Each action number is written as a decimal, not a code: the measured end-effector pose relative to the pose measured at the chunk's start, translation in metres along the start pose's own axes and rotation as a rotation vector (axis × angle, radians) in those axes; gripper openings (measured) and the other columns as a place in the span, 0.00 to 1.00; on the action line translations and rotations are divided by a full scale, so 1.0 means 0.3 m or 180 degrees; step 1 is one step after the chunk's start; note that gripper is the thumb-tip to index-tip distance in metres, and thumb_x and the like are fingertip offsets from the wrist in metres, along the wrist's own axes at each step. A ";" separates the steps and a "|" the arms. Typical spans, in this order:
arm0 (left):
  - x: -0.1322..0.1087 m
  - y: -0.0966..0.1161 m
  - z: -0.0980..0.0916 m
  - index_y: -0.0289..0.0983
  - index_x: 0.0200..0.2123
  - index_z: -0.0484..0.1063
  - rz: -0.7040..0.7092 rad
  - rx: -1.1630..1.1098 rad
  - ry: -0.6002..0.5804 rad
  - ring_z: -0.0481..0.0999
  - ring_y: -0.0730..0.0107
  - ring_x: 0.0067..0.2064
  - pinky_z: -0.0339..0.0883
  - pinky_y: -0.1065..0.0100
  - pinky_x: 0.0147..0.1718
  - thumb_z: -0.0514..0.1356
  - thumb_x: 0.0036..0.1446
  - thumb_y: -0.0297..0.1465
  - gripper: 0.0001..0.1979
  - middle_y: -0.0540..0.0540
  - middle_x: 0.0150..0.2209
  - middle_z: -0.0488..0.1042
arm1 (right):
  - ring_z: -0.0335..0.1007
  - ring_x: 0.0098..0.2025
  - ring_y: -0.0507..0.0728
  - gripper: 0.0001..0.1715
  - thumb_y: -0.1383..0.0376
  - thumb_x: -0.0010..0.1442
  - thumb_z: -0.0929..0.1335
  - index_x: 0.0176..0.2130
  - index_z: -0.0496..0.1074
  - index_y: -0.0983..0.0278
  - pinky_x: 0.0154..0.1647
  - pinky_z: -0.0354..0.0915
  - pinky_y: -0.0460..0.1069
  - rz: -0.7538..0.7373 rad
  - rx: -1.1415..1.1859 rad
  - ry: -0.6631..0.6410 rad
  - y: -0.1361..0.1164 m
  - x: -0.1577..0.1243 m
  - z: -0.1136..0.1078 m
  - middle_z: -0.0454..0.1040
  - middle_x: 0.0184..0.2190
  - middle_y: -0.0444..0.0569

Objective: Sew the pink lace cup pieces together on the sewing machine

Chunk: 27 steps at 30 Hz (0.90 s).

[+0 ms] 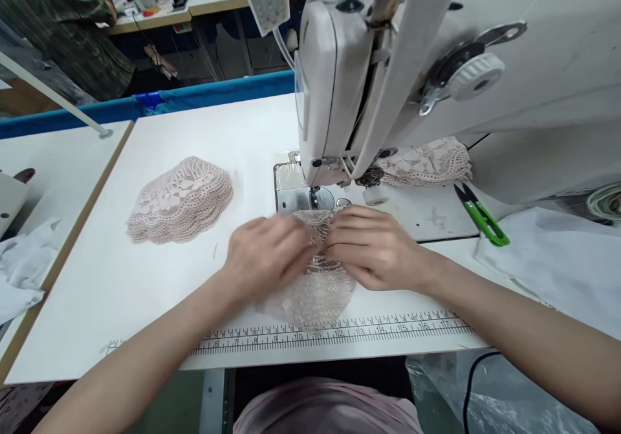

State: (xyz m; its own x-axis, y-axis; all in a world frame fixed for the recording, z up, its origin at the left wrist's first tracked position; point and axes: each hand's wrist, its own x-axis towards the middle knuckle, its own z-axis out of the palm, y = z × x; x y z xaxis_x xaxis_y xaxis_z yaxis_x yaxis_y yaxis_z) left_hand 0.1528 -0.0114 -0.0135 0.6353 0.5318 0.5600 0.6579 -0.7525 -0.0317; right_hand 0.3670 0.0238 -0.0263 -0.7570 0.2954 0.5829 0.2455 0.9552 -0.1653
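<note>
A pale pink lace piece (pixel 323 295) lies in front of the needle of a white sewing machine (pixel 323 91), its lower part hanging toward the ruler marks. My left hand (pixel 269 253), a little blurred, has its fingers closed on the lace's left side. On the right side my right hand (pixel 371 246) pinches the same lace, fingertips close to the presser foot (pixel 314 198). Both hands nearly meet over the lace, and the fingertips are partly hidden. The needle tip is too small to make out.
A stack of lace pieces (pixel 182 201) lies on the left of the white table (pixel 169 304). More lace (pixel 427 162) is behind the machine head. Green-handled snips (pixel 482 214) and white cloth (pixel 557 259) are at the right. A person in dark clothing (pixel 63 33) is at the upper left.
</note>
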 end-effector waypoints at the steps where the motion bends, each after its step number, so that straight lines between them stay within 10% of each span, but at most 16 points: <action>1: 0.003 -0.012 0.008 0.37 0.40 0.71 -0.0390 0.0137 -0.0197 0.75 0.71 0.35 0.65 0.71 0.27 0.58 0.63 0.34 0.07 0.47 0.37 0.78 | 0.74 0.32 0.52 0.18 0.77 0.58 0.60 0.28 0.74 0.62 0.41 0.71 0.50 0.0052 -0.0022 0.0159 0.003 -0.002 -0.001 0.79 0.28 0.41; 6: 0.023 -0.037 0.054 0.35 0.46 0.69 -0.1158 0.0263 -0.0735 0.74 0.71 0.28 0.58 0.71 0.20 0.59 0.62 0.39 0.15 0.47 0.38 0.77 | 0.68 0.23 0.49 0.16 0.76 0.56 0.61 0.33 0.75 0.63 0.23 0.64 0.46 0.0993 0.0144 0.0676 0.012 -0.010 -0.007 0.77 0.27 0.43; 13: 0.009 -0.019 0.047 0.38 0.34 0.73 -0.1034 0.0204 -0.0614 0.70 0.74 0.19 0.51 0.71 0.17 0.55 0.65 0.35 0.10 0.52 0.24 0.77 | 0.67 0.23 0.47 0.09 0.72 0.59 0.66 0.40 0.75 0.66 0.25 0.66 0.44 0.1687 0.1022 0.0144 -0.002 0.005 -0.021 0.78 0.34 0.46; 18: 0.017 -0.024 0.013 0.39 0.36 0.75 -0.1699 -0.0840 -0.0597 0.74 0.75 0.25 0.61 0.74 0.21 0.59 0.63 0.35 0.08 0.52 0.28 0.78 | 0.71 0.29 0.49 0.05 0.72 0.58 0.69 0.33 0.76 0.64 0.30 0.66 0.45 0.1788 0.1009 -0.0558 -0.001 0.020 -0.040 0.77 0.32 0.44; 27: 0.046 -0.040 -0.043 0.38 0.33 0.73 -0.3195 -0.2645 -0.0781 0.69 0.78 0.15 0.66 0.76 0.18 0.63 0.57 0.30 0.02 0.58 0.13 0.68 | 0.68 0.26 0.49 0.08 0.75 0.58 0.66 0.33 0.74 0.66 0.25 0.65 0.45 0.1638 0.0619 -0.0270 -0.014 0.003 -0.029 0.75 0.34 0.47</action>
State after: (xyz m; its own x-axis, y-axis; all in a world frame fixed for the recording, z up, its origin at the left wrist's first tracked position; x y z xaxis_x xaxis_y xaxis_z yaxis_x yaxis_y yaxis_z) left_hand 0.1485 -0.0001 0.0052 0.1358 0.9830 -0.1233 0.4960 0.0403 0.8674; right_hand 0.3704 0.0198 -0.0180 -0.6171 0.7174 0.3233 0.4862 0.6706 -0.5603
